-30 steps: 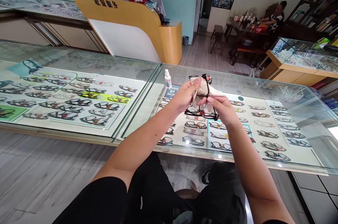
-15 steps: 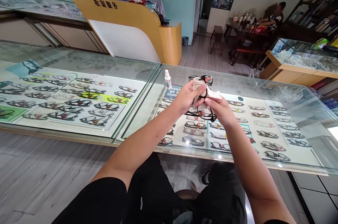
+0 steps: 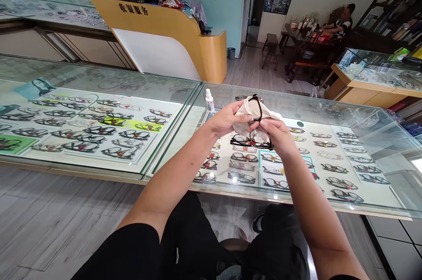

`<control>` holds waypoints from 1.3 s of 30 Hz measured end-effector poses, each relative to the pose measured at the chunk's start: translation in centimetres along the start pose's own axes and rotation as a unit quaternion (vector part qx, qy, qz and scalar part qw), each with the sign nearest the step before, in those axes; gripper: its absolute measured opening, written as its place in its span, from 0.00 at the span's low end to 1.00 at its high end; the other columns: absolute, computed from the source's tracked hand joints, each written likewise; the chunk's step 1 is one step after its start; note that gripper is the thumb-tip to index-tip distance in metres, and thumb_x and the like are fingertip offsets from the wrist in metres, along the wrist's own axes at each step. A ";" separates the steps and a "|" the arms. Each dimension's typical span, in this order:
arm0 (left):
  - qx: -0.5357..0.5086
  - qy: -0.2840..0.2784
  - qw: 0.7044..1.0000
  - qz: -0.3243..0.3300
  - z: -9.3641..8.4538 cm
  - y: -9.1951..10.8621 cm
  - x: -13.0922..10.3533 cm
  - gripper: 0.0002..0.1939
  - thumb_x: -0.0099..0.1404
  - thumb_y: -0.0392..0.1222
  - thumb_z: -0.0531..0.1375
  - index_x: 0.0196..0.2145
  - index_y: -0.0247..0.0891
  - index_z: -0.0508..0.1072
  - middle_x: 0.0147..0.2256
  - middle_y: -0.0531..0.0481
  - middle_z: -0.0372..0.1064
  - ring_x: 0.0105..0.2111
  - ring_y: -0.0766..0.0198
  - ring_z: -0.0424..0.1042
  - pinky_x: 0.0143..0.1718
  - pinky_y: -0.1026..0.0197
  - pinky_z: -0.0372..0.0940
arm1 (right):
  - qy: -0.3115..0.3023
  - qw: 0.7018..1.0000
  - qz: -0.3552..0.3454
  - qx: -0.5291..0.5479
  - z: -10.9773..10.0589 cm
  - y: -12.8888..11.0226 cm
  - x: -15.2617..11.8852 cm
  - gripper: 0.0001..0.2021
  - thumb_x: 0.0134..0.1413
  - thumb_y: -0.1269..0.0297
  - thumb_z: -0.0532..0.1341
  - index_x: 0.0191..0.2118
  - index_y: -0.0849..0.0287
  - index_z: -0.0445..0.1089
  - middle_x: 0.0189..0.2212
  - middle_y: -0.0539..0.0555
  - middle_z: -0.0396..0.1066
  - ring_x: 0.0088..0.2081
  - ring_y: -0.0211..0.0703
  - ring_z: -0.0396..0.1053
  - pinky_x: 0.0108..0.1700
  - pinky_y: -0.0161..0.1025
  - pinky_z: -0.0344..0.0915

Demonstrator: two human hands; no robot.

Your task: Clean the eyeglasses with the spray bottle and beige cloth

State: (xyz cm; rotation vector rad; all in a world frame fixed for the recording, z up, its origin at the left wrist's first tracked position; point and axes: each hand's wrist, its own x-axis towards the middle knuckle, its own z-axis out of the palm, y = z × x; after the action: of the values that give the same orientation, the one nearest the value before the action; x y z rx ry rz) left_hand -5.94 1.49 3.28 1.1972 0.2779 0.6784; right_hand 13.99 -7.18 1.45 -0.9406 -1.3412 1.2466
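Observation:
Above the glass counter I hold black-framed eyeglasses [image 3: 261, 137] on end, one lens low and the other up against a cream cloth [image 3: 243, 112]. My left hand [image 3: 227, 118] is closed on the cloth, with its thumb near the upper rim. My right hand [image 3: 278, 134] pinches the frame close to its middle, and part of the cloth spreads behind those fingers. The lower lens looks speckled or wet. A small white spray bottle [image 3: 209, 101] stands upright on the counter to the left of my hands.
The glass display case [image 3: 171, 76] runs across in front of me, with rows of spectacle frames [image 3: 244, 157] inside. Beyond it are a wooden cashier desk [image 3: 211, 56] with a person behind it, a dark stool [image 3: 271, 48], and another person seated at a table [image 3: 293, 34].
The cloth has opened out and shifted on the upper lens, baring more of its dark rim. My left fingers have loosened and moved slightly left. The eyeglasses have turned a little.

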 end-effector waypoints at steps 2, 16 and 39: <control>0.000 0.012 1.000 0.003 0.2 -0.3 0.1 0.33 0.54 0.49 0.83 0.52 0.36 0.78 0.29 0.52 0.76 0.26 0.64 0.75 0.31 0.62 0.70 | -0.002 1.000 -0.012 -0.022 0.2 0.1 0.1 0.21 0.64 0.41 0.70 0.37 0.54 0.88 0.36 0.55 0.84 0.37 0.47 0.74 0.44 0.44 0.71; -0.011 0.081 0.996 0.039 0.6 -0.9 0.7 0.32 0.59 0.68 0.76 0.33 0.34 0.77 0.24 0.50 0.75 0.19 0.67 0.71 0.22 0.64 0.65 | -0.015 0.997 -0.030 -0.074 0.6 -0.3 -0.1 0.21 0.67 0.40 0.68 0.42 0.54 0.89 0.38 0.54 0.85 0.40 0.48 0.76 0.49 0.44 0.71; 0.291 0.263 0.888 0.239 1.4 -2.0 -0.5 0.21 0.74 0.59 0.67 0.54 0.43 0.85 0.43 0.46 0.81 0.41 0.55 0.75 0.48 0.57 0.69 | 0.127 0.982 0.008 0.136 0.6 -1.5 -0.8 0.19 0.58 0.42 0.73 0.40 0.54 0.87 0.37 0.55 0.85 0.34 0.45 0.78 0.42 0.43 0.79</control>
State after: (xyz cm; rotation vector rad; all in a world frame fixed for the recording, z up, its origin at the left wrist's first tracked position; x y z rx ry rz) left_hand -4.91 -0.32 1.90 1.6622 0.6889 1.4279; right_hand 13.66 -8.32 2.85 -0.8815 -0.9387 1.2393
